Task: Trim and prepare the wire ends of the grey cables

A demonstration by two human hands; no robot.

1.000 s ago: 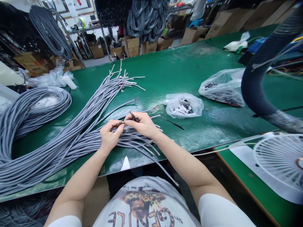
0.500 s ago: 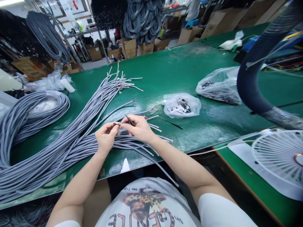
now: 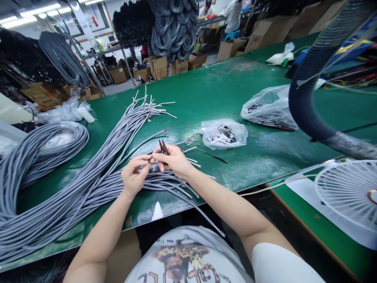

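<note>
My right hand is closed round a small pair of dark snips, whose two pointed blades stick up apart between thumb and fingers. Its fingertips meet those of my left hand, which pinches the thin wires of a cable end; the fingers mostly cover them. A frayed, silvery bit shows just below the fingertips. Under both hands lies a thick bundle of grey cables, with stripped ends fanning out to the right. A second group of cable ends spreads farther back.
On the green table lie a clear bag of small black and white scraps, a larger bag of cut pieces and a thin dark rod. A coil of cable sits left. A ribbed hose and white fan stand right.
The snips have turned in my right hand, so their blades now point up and away. My left fingertips have shifted slightly right, against the right hand's. The view has tilted up a little.
</note>
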